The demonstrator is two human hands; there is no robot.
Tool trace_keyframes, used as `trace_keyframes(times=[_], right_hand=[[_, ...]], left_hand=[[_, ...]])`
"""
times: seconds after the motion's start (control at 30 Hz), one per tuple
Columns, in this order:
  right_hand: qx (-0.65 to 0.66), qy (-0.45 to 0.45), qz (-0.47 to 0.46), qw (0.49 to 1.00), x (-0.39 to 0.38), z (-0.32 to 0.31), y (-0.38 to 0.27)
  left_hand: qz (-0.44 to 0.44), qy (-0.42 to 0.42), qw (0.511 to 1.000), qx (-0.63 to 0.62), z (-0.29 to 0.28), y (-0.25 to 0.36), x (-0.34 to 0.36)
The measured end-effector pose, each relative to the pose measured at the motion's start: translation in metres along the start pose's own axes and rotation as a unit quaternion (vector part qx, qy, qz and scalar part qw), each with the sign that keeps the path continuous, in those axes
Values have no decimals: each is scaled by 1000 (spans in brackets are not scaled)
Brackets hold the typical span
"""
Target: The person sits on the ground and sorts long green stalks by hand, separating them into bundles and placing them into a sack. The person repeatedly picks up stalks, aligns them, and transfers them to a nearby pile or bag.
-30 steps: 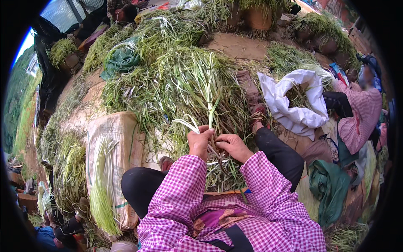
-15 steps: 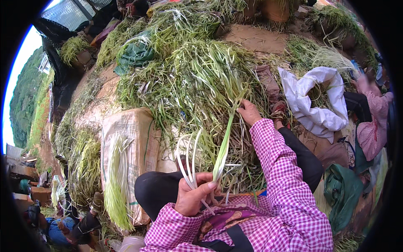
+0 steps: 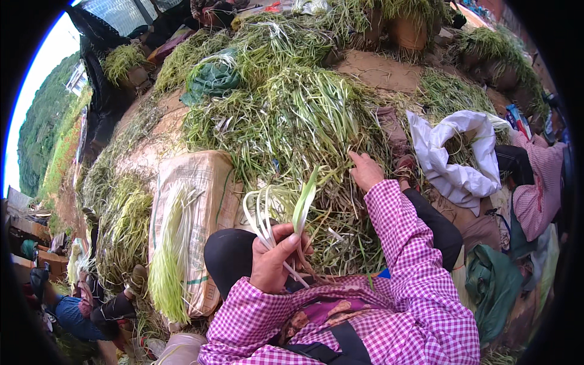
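Note:
My left hand (image 3: 275, 260) is closed around several long white stems and a broad pale-green leaf (image 3: 304, 201), low in front of my lap. My right hand (image 3: 366, 170) is farther forward and to the right, touching the heap of leafy green and white stalks (image 3: 316, 112); its index finger reaches out over loose stalks, the other fingers loosely bent. A cream woven sack (image 3: 216, 182) lies at my left with a neat bundle of pale-green stems (image 3: 170, 261) on it.
A white sack (image 3: 450, 176) and a co-worker in pink checks (image 3: 538, 188) are at the right. Another person (image 3: 79, 316) is at lower left. A green bundle (image 3: 213, 82), more stalk heaps (image 3: 121, 237) and a dark-green cloth (image 3: 490, 283) lie around.
My hands have parted: my right moved forward to the heap, then drew away from the leaf my left holds. My left dropped toward my lap, then rose slightly. The view has shifted.

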State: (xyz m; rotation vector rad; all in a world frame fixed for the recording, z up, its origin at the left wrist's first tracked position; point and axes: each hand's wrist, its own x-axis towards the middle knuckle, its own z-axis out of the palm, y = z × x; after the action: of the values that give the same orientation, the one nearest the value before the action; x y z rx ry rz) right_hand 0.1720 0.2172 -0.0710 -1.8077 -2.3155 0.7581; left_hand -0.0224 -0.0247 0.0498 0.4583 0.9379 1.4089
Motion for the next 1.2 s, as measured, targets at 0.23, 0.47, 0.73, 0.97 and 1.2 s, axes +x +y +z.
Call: trace_keyframes(times=[0.23,0.47,0.73,0.97,1.2], right_hand=[[637,-216,-125,729,-119,-24,-38],[638,-109,-88,757,-158,-26,-67],[576,-7,-88,813,-172,-5,-73],[645,-143,-111,742,-206,-18,-41],[64,-209,-151,964,-222,-24,6]], left_hand=[[-85,10,996,20,13,-30,24],[-40,-29,995,91,15,-54,23],[-21,73,997,36,11,-62,21],[-9,144,986,-78,0,-49,24],[52,146,986,-55,-3,-40,25]])
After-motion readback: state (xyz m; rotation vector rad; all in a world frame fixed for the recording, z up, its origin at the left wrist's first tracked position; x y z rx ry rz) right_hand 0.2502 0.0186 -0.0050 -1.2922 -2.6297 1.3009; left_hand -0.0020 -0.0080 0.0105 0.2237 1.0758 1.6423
